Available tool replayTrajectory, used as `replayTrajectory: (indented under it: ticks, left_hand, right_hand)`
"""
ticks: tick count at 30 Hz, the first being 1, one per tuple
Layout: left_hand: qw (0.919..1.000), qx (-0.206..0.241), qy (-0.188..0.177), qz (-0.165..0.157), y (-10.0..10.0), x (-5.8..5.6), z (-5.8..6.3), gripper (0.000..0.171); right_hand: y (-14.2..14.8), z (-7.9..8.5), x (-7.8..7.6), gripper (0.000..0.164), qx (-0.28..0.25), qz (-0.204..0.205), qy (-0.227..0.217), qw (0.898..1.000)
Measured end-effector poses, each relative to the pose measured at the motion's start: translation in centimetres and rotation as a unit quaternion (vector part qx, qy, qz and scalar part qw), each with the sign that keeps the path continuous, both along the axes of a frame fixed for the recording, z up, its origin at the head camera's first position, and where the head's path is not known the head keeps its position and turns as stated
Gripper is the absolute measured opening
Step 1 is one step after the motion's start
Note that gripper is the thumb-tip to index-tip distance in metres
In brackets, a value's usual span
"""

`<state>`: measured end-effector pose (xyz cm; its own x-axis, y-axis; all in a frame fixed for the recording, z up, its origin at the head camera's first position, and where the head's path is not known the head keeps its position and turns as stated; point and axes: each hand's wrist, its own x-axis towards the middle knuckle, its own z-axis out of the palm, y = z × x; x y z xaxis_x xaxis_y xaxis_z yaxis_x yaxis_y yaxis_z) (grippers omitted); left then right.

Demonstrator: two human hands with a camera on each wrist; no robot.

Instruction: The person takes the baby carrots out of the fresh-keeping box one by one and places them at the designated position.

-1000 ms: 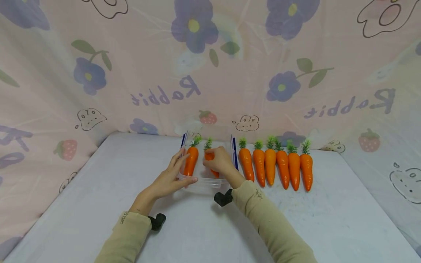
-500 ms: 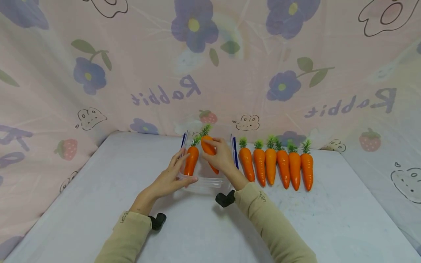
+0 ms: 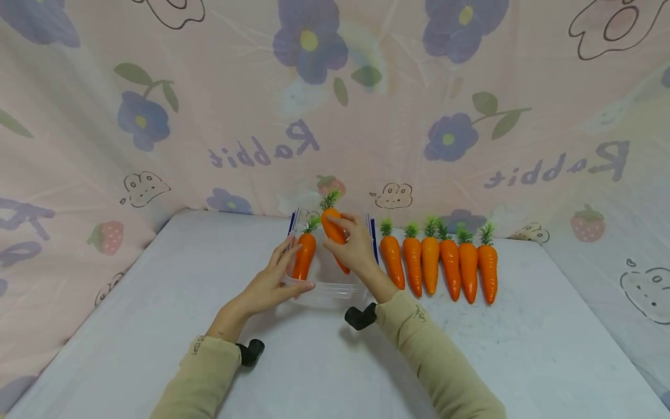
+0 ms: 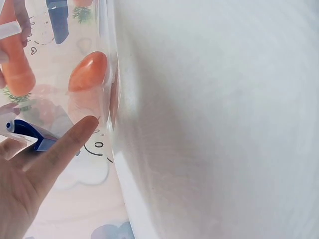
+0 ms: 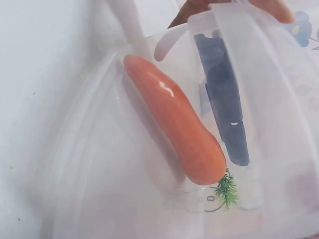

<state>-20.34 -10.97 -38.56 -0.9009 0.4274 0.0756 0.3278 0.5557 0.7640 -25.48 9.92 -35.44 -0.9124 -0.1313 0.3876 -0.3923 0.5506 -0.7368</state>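
My right hand (image 3: 357, 243) pinches an orange toy carrot (image 3: 333, 225) with a green leafy top, tilted over a clear plastic box (image 3: 335, 289). The carrot's tip reaches down inside the box. A second carrot (image 3: 305, 256) lies in the box's left part; the right wrist view shows this carrot (image 5: 174, 122) through the clear wall. My left hand (image 3: 267, 291) rests at the box's left front corner, fingers spread along the left side and thumb against the front wall. In the left wrist view, the left hand (image 4: 30, 184) lies beside a blue clip (image 4: 37, 134).
Right of the box, several carrots (image 3: 439, 265) lie side by side on the white table (image 3: 314, 361), tops toward the back. Blue clips (image 3: 374, 241) hang along the box's sides. A patterned cloth (image 3: 335, 116) hangs behind the table.
My right hand has lifted the second carrot up from the box floor and tilted its leafy top above the box's far side. The left hand has stayed in place.
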Motion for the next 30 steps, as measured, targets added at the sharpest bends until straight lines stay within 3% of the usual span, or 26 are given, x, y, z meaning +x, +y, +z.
replayTrajectory:
  ticks: [7, 13, 19, 30]
  left_hand:
    - [1.0, -0.004, 0.003, 0.001, 0.1, -0.1, 0.1, 0.092]
    - [1.0, -0.003, 0.001, -0.002, 0.1, 0.0, 0.3, 0.092]
    - [1.0, -0.001, 0.006, -0.004, 0.0, 0.1, 0.2, 0.091]
    - [0.9999, 0.008, 0.006, -0.006, 0.0, 0.2, 0.1, 0.092]
  right_hand:
    - [0.8, 0.3, 0.3, 0.046, -0.007, -0.007, 0.041, 0.999]
    - [1.8, 0.3, 0.5, 0.047, -0.022, -0.024, 0.031, 0.999]
    - [2.9, 0.3, 0.6, 0.048, -0.03, -0.033, 0.051, 0.998]
    - [5.9, 0.3, 1.0, 0.046, -0.055, -0.054, 0.023, 0.997]
